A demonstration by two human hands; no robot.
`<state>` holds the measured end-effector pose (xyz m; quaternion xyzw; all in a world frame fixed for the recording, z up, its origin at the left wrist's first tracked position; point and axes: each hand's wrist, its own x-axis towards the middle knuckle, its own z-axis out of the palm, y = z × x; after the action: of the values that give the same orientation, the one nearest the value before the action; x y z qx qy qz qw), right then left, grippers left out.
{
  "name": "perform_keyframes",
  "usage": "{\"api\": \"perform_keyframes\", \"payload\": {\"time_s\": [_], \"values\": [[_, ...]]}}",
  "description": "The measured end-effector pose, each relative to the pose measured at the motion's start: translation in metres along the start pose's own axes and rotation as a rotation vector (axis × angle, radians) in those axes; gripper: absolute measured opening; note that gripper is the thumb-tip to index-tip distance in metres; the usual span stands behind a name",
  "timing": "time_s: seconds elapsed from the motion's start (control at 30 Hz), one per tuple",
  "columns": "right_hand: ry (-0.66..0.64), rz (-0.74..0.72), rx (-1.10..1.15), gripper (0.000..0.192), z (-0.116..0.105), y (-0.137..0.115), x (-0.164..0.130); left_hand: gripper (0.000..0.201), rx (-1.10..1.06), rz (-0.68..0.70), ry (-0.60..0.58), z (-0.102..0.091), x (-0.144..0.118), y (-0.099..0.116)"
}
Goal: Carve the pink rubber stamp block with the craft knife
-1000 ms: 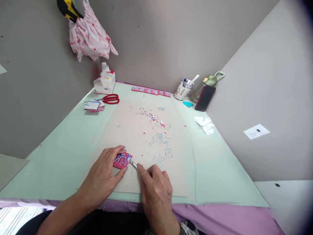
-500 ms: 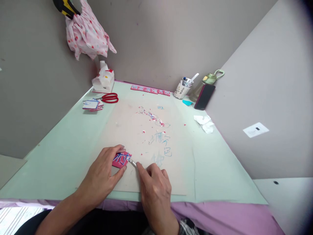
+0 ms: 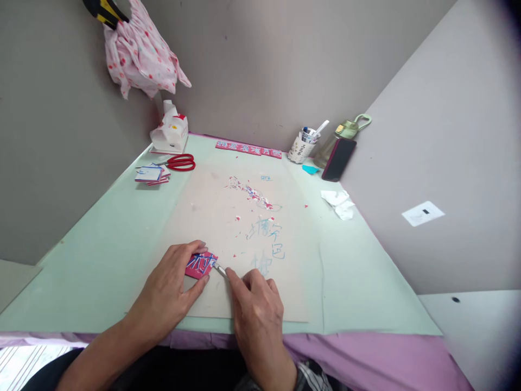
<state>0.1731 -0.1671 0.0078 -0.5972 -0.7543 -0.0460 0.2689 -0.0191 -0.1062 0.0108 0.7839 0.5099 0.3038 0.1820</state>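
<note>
A small square tile (image 3: 197, 270), red with blue-and-white character strokes cut into its face, lies on a beige board (image 3: 215, 298) near the table's front. My left hand (image 3: 175, 282) holds it down, fingers along the far edge and thumb at the near right corner. In my right hand (image 3: 258, 304) is a slim carving knife (image 3: 220, 269), with the index finger stretched along its shaft. Its tip meets the tile's right side. Most of the handle is hidden in my palm. Carved shavings (image 3: 252, 193) in red, white and blue are scattered farther up the board.
Red-handled scissors (image 3: 181, 162) and a stack of square tiles (image 3: 150, 174) lie at left, below a tissue pack (image 3: 171, 133). Carved red tiles (image 3: 248, 149) line the back edge. At right are a pen cup (image 3: 301, 147), a bottle (image 3: 348, 129), a phone (image 3: 340, 159) and crumpled tissue (image 3: 338, 203).
The whole view has shifted slightly. Both hands keep the same hold, and the knife tip stays at the tile's right side with hardly any visible movement.
</note>
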Motion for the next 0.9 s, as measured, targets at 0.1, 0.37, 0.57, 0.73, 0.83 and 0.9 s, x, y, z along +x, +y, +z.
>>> {"api": "perform_keyframes", "payload": {"time_s": [0.1,0.37,0.57,0.73,0.83,0.9], "values": [[0.000,0.006,0.006,0.041,-0.0002,0.0000,0.0008,0.037,-0.005,-0.006,-0.004,-0.0021,0.0005,0.0007],[0.002,0.013,0.018,0.040,-0.0036,0.0005,0.0034,0.037,-0.003,0.013,-0.015,-0.0021,0.0003,-0.0014],[0.010,-0.001,0.020,0.040,-0.0028,0.0010,0.0046,0.037,-0.006,0.003,-0.014,-0.0027,0.0017,-0.0011],[0.012,0.006,0.016,0.039,-0.0028,0.0020,0.0033,0.037,-0.007,0.000,-0.027,-0.0027,0.0010,-0.0018],[0.014,0.001,0.014,0.039,-0.0019,0.0012,0.0055,0.036,-0.004,0.016,-0.019,-0.0013,0.0003,-0.0030],[0.015,-0.004,0.013,0.040,-0.0014,0.0010,0.0065,0.036,0.000,0.025,-0.015,-0.0010,0.0002,-0.0032]]}}
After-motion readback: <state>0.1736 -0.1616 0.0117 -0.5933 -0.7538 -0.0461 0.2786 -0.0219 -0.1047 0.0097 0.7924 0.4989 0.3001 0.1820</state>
